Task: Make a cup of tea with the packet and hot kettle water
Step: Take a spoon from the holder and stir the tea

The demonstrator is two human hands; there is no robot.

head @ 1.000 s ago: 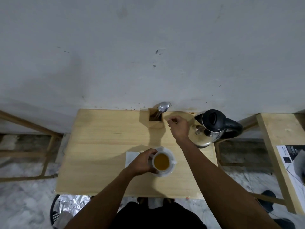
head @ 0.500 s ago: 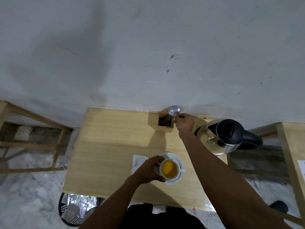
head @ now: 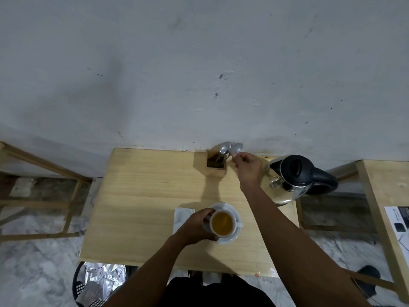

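Nearest, the left hand (head: 197,224) wraps the cup (head: 222,223), steadying it on the saucer (head: 235,212) at the table's (head: 143,207) near centre. The cup holds amber tea, so water and packet contents are judged already in. Farther back, the right hand (head: 247,168), which hung short of the holder (head: 216,166) a second ago, now pinches a spoon (head: 235,148) by the neck, bowl up. A second spoon (head: 224,148) stands inside. The kettle (head: 292,178) sits just right. Stirring is the likely next step.
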